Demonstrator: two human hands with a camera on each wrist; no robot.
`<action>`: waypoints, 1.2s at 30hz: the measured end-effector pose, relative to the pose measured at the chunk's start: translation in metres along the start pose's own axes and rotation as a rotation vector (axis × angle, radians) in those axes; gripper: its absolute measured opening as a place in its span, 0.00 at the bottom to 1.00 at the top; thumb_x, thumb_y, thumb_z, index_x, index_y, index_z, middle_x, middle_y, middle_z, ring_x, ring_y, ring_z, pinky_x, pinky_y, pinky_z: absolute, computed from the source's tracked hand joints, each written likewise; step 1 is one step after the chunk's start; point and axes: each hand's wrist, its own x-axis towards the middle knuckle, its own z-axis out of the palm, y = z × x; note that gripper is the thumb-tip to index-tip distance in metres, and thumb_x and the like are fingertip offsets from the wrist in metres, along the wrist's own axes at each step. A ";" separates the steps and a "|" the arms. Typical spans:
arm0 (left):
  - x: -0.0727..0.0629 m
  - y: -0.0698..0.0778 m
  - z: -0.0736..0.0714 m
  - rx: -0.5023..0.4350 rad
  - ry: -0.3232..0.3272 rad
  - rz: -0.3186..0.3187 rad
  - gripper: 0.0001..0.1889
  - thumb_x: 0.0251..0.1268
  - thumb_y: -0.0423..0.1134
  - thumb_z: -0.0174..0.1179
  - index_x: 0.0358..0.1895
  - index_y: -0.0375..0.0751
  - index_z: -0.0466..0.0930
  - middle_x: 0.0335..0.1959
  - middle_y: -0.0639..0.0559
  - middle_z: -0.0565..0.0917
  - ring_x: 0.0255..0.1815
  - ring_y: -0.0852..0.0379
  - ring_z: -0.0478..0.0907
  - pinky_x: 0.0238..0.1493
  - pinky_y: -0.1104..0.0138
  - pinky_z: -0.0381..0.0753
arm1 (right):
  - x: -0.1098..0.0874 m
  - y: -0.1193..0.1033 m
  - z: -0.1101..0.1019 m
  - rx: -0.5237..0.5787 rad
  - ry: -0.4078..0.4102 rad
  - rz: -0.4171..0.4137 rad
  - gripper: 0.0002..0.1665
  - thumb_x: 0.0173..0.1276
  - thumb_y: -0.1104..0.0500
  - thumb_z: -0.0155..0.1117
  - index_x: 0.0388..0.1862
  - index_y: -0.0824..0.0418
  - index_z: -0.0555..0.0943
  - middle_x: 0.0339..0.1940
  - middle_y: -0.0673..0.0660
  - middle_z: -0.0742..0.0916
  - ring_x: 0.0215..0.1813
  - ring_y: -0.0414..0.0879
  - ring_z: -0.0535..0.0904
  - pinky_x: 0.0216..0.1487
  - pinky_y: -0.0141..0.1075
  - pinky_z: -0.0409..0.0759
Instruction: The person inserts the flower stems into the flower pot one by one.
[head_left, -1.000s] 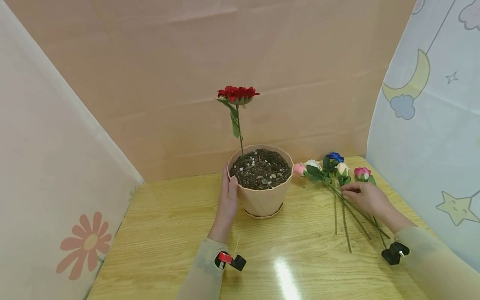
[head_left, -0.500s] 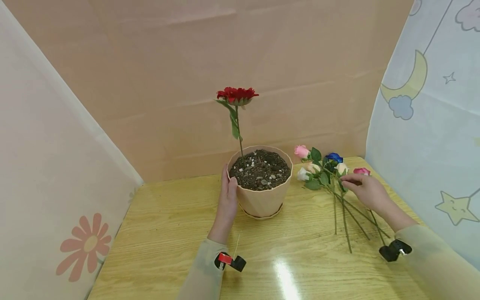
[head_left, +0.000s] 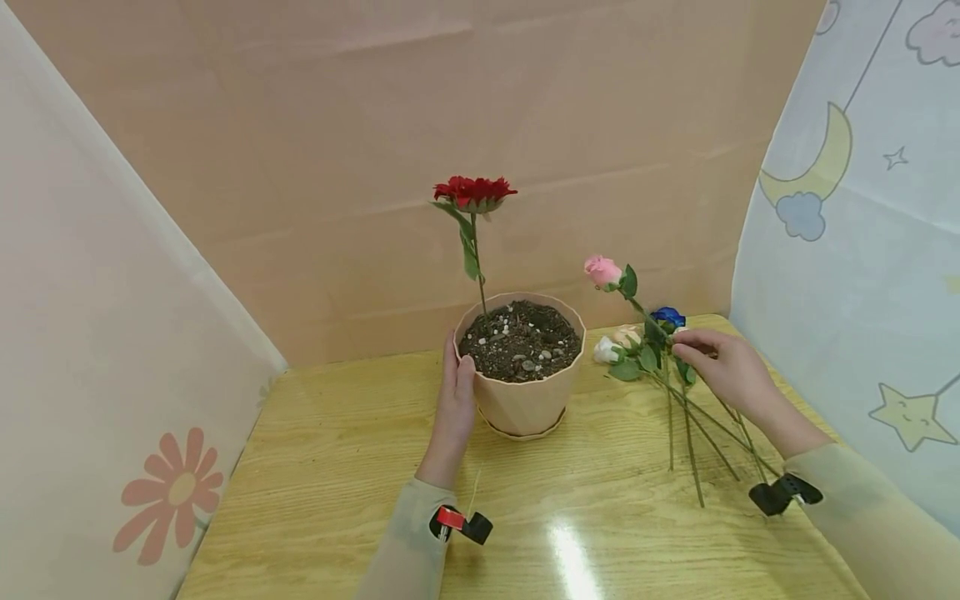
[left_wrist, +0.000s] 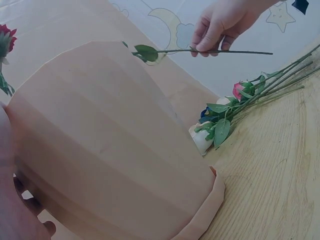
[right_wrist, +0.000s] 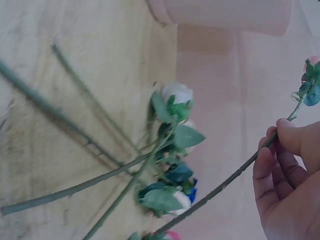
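My left hand [head_left: 455, 404] holds the left side of a peach flower pot [head_left: 525, 404], thumb near the rim and fingers around the far side. Dark soil with pebbles fills the pot, and a red flower [head_left: 474, 193] stands upright at its back left. At the right, my right hand [head_left: 727, 371] pinches the stem of a pink rose [head_left: 602, 272] between thumb and fingers. Raised above the table, the rose tilts with its bloom toward the pot. The right wrist view shows its long stem [right_wrist: 220, 186] running down from the fingertips.
Below the right hand, several artificial roses lie in a crossed pile on the wooden table [head_left: 337, 467], among them a white rose [head_left: 606, 350] and a blue rose [head_left: 667, 317]. A saucer [head_left: 525, 435] sits under the pot. Cloth walls stand behind and at both sides.
My right hand has drawn the pink rose up out of the pile, its bloom rising above the table. The white rose has shifted slightly left and forward. My left hand stays on the pot.
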 end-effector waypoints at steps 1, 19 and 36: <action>0.000 0.000 0.000 -0.001 0.002 0.002 0.35 0.95 0.58 0.38 0.94 0.64 0.37 0.93 0.55 0.42 0.92 0.45 0.42 0.87 0.40 0.46 | 0.001 -0.004 -0.001 0.005 0.003 -0.001 0.21 0.89 0.53 0.61 0.68 0.65 0.87 0.61 0.69 0.89 0.55 0.63 0.85 0.44 0.37 0.81; 0.001 0.001 0.001 -0.007 0.016 0.025 0.35 0.95 0.55 0.39 0.94 0.58 0.39 0.93 0.50 0.43 0.91 0.42 0.44 0.87 0.40 0.46 | 0.030 -0.070 -0.006 0.195 0.050 -0.027 0.25 0.87 0.50 0.66 0.68 0.67 0.85 0.55 0.66 0.91 0.41 0.32 0.87 0.43 0.26 0.85; 0.001 -0.001 0.000 -0.011 0.002 -0.007 0.35 0.95 0.58 0.38 0.93 0.64 0.38 0.93 0.54 0.42 0.91 0.46 0.43 0.87 0.42 0.48 | 0.057 -0.141 -0.020 0.401 0.147 -0.082 0.19 0.83 0.56 0.71 0.63 0.68 0.86 0.43 0.40 0.92 0.42 0.35 0.89 0.45 0.26 0.87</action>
